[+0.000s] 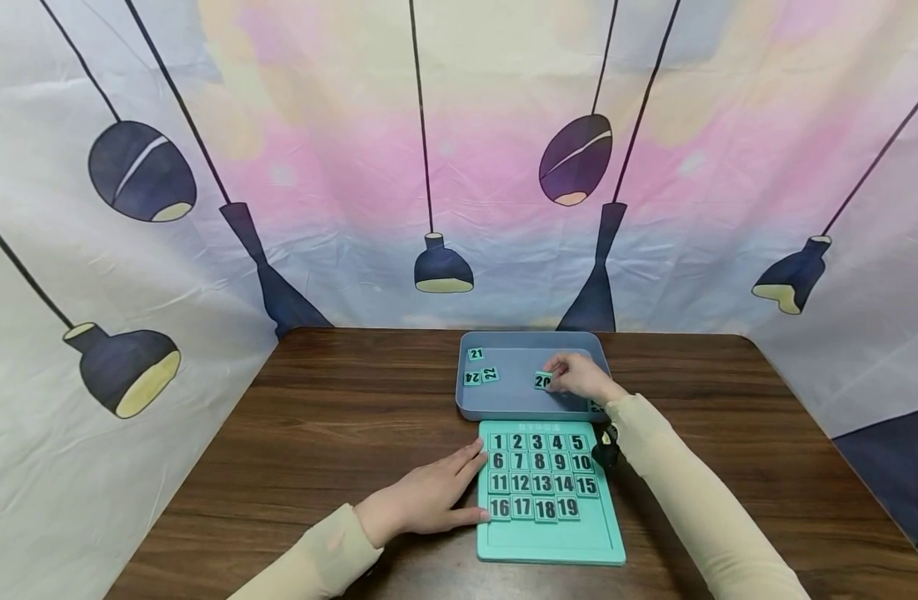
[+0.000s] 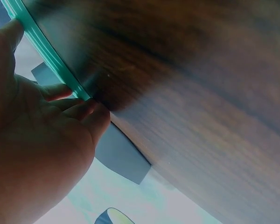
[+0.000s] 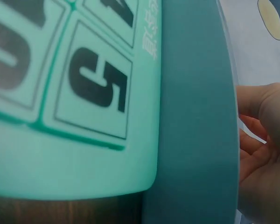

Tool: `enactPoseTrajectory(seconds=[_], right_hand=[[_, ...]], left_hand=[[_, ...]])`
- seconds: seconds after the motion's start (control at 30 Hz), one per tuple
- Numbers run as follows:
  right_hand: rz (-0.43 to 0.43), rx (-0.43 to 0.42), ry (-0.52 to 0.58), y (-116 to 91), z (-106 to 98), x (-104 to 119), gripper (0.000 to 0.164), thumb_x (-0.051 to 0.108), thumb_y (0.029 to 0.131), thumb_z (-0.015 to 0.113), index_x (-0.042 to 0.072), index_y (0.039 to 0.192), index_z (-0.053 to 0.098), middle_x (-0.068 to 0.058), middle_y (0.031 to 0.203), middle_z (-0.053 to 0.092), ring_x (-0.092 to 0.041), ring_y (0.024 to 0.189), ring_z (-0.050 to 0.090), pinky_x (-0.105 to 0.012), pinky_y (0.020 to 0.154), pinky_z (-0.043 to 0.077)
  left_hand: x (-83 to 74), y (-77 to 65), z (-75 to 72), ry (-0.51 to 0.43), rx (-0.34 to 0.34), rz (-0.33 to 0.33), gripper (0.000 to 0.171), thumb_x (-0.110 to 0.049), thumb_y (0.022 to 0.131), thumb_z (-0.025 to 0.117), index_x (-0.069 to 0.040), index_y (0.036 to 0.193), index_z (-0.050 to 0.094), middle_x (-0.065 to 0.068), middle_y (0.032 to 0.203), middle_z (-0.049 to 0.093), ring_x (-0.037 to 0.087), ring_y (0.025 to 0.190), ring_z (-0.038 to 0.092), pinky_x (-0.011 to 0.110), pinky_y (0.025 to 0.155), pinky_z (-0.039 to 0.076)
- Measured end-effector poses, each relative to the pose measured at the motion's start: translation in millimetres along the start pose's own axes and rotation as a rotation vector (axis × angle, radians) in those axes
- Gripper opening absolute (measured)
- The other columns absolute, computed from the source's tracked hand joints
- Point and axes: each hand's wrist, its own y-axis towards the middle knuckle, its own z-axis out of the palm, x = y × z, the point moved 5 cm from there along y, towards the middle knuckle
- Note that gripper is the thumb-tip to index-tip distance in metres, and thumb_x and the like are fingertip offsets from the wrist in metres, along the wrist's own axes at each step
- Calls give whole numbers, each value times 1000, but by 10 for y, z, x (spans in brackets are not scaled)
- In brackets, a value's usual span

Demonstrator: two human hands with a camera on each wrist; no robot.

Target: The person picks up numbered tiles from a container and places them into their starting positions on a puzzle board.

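Note:
A green number board [image 1: 549, 542] lies on the table, with tiles 1 to 19 set in rows on it. My left hand [image 1: 429, 497] rests along the board's left edge, its fingers and thumb touching the rim; the left wrist view shows the fingertips against the green edge [image 2: 51, 53]. Behind the board, my right hand [image 1: 579, 377] reaches into a blue-grey tray [image 1: 534, 414] and pinches the number 20 tile [image 1: 542, 380] by its right side. In the right wrist view, the tray's wall [image 3: 198, 112] hides the fingertips of the right hand [image 3: 266, 135].
At the tray's left lie loose tiles 21 [image 1: 476, 354], 22 [image 1: 490, 375] and 24 [image 1: 471, 378]. Another tile [image 1: 596, 407], partly hidden by the right wrist, is in its near right corner. The brown wooden table [image 1: 354, 417] ends at a printed cloth backdrop [image 1: 369, 275].

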Motion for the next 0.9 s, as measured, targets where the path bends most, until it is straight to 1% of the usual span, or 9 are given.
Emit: enactPoseTrajectory(seconds=[0.13, 0.27, 0.47, 0.67, 0.77, 0.9], right_hand=[[-4, 7, 39, -5, -34, 11, 28, -1, 97, 60, -9, 124, 62, -20, 107, 64, -31, 92, 65, -42, 81, 57], [-3, 10, 83, -33, -90, 49, 33, 3, 98, 58, -9, 129, 60, -21, 110, 64, -35, 99, 65, -44, 85, 57], [-5, 40, 117, -172, -162, 164, 38, 7, 101, 57, -8, 135, 56, -23, 114, 63, -43, 108, 62, -49, 93, 54], [-24, 47, 82, -409, -244, 291, 38, 13, 101, 61, -3, 135, 59, -17, 113, 63, -43, 108, 63, -52, 95, 51], [-51, 60, 54, -564, -263, 338, 36, 15, 101, 61, -1, 134, 61, -14, 110, 64, -42, 105, 65, -53, 93, 52], [-87, 92, 37, -781, -216, 347, 35, 17, 101, 61, -1, 132, 63, -12, 107, 65, -37, 100, 67, -50, 89, 55]], left_hand=[[4, 8, -4, -3, 1, -1, 83, -62, 101, 46, -9, 161, 25, 9, 168, 14, 23, 151, 23, 40, 115, 35], [5, 11, -6, -3, -2, -1, 83, -62, 101, 47, -9, 161, 25, 9, 168, 15, 23, 151, 24, 40, 115, 35], [-7, -8, 11, -14, 1, 3, 84, -63, 100, 46, -9, 161, 26, 9, 168, 15, 23, 151, 25, 40, 113, 36], [10, -6, 27, -19, 2, 4, 84, -64, 100, 45, -9, 161, 25, 9, 168, 15, 22, 151, 24, 41, 114, 36], [14, 2, 21, -16, 0, 6, 84, -64, 100, 45, -9, 161, 25, 9, 168, 14, 23, 151, 24, 41, 114, 35], [17, 3, 17, -16, -1, 8, 84, -64, 100, 45, -9, 161, 25, 10, 168, 15, 23, 151, 24, 41, 114, 36]])
